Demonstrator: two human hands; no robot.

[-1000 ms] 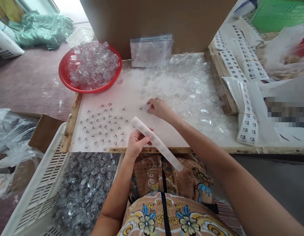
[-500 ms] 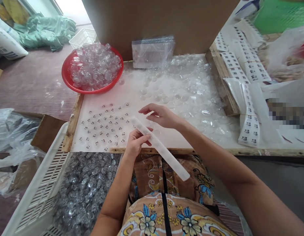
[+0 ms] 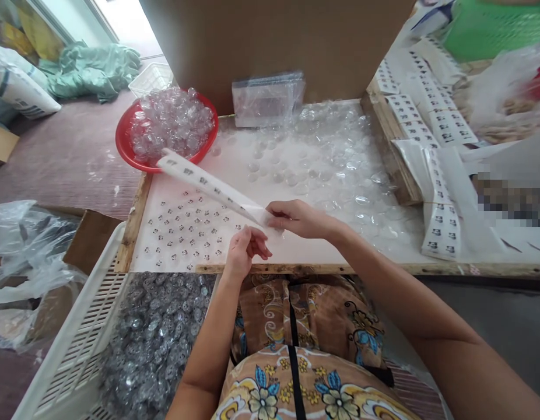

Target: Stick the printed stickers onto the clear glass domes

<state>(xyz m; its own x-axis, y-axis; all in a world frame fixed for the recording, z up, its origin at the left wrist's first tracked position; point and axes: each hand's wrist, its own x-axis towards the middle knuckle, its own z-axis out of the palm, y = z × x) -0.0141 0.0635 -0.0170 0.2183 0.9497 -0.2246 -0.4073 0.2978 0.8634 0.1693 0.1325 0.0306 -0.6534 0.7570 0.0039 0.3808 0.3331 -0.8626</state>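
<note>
A white strip of stickers [image 3: 206, 181] with a row of small dark animal-face prints slants up and left across the board. My right hand [image 3: 298, 219] pinches its lower end between thumb and fingers. The far end overlaps the edge of the red basin and is slightly blurred. Just below the strip, my left hand [image 3: 248, 248] has loosely curled fingers, partly spread, with nothing visible in them. Left of it, several clear pieces with dark prints [image 3: 182, 224] lie in rows on the white board [image 3: 235, 157]. Plain clear discs [image 3: 291, 178] lie spread beyond my right hand.
A red basin [image 3: 121, 143] heaped with clear discs sits at the board's far left corner. Below left, a white crate [image 3: 77, 344] holds many printed clear pieces. Bundled sticker strips [image 3: 440, 204] lie right of a wooden ledge [image 3: 395, 151]. A cardboard box [image 3: 274, 41] stands behind.
The strip has passed from my left hand to my right and swung up left, its printed side now showing. My left hand has let go.
</note>
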